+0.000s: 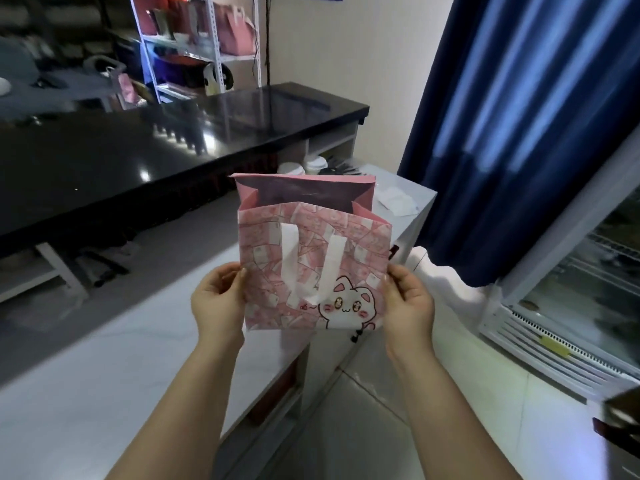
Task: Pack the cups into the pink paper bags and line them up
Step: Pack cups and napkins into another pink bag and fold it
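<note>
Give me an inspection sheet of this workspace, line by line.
Surface: white counter, glossy, below the hands.
Job's things: pink paper bag held in the air, mouth open, handle folded down; white-lidded cups behind it.
Clutter: white paper at the counter's far end.
Grippers: left hand and right hand pinch the bag's side edges.
Cables: dark cord, perhaps a cable, down the far wall.
Surroundings: black counter, shelf rack, blue curtain, glass-door fridge.

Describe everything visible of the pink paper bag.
The pink paper bag is held upright in the air, mouth open, interior shadowed. Its front shows a pink printed pattern, a white cartoon cat low right and a white flat handle folded down. The left hand and right hand pinch its lower side edges.
</note>
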Demonstrator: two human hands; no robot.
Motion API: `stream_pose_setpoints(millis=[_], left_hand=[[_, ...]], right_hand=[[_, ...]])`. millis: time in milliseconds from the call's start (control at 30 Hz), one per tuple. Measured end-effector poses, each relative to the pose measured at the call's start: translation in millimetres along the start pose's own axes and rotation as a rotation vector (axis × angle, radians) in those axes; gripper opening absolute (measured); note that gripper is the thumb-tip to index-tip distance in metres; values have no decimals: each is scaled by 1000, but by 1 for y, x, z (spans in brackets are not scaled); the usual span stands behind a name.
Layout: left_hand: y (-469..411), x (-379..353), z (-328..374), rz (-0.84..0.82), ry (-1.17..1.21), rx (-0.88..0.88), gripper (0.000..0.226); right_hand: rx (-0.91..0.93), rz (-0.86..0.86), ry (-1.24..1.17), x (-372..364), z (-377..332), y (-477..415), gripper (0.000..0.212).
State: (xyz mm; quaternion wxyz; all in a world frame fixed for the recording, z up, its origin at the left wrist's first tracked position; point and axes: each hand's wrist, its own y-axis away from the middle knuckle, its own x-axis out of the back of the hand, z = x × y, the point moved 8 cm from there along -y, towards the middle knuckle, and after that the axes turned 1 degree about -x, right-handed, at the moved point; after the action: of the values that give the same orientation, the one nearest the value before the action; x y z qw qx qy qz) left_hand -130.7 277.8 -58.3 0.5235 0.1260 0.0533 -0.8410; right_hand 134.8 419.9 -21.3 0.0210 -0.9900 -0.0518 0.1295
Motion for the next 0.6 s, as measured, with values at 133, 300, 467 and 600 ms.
stream_pose_setpoints(millis=[133, 300, 467, 600], left_hand=[[-73, -17, 6, 44, 5, -63, 16], [-123, -15, -16, 128, -44, -66, 18], [-137, -2, -42, 313, -91, -83, 20], [-128, -2, -56, 519, -111, -138, 24]], right_hand=[[-15, -79, 7, -48, 8, -69, 23], [-77, -150, 53, -93, 48, -127, 37], [-184, -323, 18, -136, 87, -172, 37], [-221, -503, 34, -169, 111, -205, 34]])
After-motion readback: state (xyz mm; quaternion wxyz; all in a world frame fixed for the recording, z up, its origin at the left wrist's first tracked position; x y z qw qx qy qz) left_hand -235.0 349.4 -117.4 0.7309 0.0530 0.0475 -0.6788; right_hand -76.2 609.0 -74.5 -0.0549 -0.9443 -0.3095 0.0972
